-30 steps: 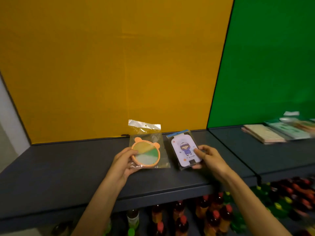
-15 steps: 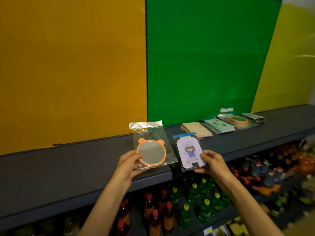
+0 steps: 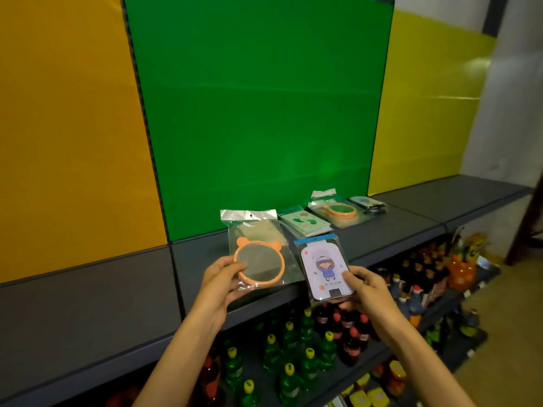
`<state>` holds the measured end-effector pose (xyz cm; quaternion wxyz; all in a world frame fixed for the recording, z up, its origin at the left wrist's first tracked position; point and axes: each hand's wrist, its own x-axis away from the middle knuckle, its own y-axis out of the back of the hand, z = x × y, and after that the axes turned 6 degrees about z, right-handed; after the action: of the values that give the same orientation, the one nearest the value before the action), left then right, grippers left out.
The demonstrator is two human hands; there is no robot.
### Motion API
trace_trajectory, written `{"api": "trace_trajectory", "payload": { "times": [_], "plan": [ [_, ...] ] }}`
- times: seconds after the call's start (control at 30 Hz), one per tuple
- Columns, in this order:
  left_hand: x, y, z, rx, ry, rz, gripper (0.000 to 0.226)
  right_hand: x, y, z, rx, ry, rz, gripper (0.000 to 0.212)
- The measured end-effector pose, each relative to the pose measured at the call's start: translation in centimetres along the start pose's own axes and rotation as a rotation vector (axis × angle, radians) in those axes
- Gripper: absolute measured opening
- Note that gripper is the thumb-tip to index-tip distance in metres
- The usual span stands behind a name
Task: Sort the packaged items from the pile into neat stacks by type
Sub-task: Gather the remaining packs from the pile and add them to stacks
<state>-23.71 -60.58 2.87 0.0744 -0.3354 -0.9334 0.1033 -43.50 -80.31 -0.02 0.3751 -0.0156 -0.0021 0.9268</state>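
Three wall panels back the scene: an orange panel [image 3: 67, 127] at left, a green panel [image 3: 258, 113] in the middle and a yellow panel [image 3: 426, 107] at right. Below them a dark grey shelf [image 3: 88, 292] runs the full width. Under its front edge a lower shelf carries bottles [image 3: 296, 356], green with yellow caps and dark with red caps.

On the grey shelf, against the foot of the green panel, packaged items lie in a row: a stack of pale green packets [image 3: 304, 223], just right of it a bagged orange-rimmed mirror [image 3: 339, 210] lying flat, and at the far right a small dark stack [image 3: 368, 203] whose contents cannot be made out.

Left hand [image 3: 220, 282]: fingers closed on the lower left edge of a round mirror packet [image 3: 258, 259], a clear bag with an orange bear-eared mirror inside, thumb on the front of the rim. The packet is held upright above the shelf's front edge, with a beige item visible behind it through the bag.

Right hand [image 3: 367, 289]: fingers closed on the lower right of a cartoon card packet [image 3: 324, 270], thumb pressed on its front face. This packet, with a blue strip at its top, is held just beside the mirror packet, in front of the shelf edge and above the bottles.
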Motion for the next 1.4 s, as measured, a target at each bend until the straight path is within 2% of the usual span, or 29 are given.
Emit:
{"api": "trace_trajectory", "payload": {
  "times": [0.23, 0.47, 0.7, 1.07, 1.4],
  "plan": [
    [-7.2, -8.2, 2.0, 0.039, 0.017, 0.036, 0.017, -7.9, 7.1, -0.7, 0.011, 0.017, -0.036, 0.016],
    [-14.7, -14.1, 2.2, 0.048, -0.006, 0.011, 0.009, -18.3, 12.3, 1.7, 0.036, 0.037, 0.022, 0.015],
    [-19.3, -19.4, 1.7, 0.061, -0.021, 0.003, 0.013, -27.6, 18.0, 2.6, 0.044, 0.061, -0.057, 0.015],
    [-25.8, -26.6, 3.1, -0.02, -0.002, -0.138, 0.016, -41.7, 26.0, 1.7, 0.255, 0.086, -0.116, 0.018],
    [-30.7, -32.9, 3.9, -0.073, 0.029, -0.231, 0.017, -48.6, 29.3, 0.4, 0.459, 0.123, -0.039, 0.025]
  ]
}}
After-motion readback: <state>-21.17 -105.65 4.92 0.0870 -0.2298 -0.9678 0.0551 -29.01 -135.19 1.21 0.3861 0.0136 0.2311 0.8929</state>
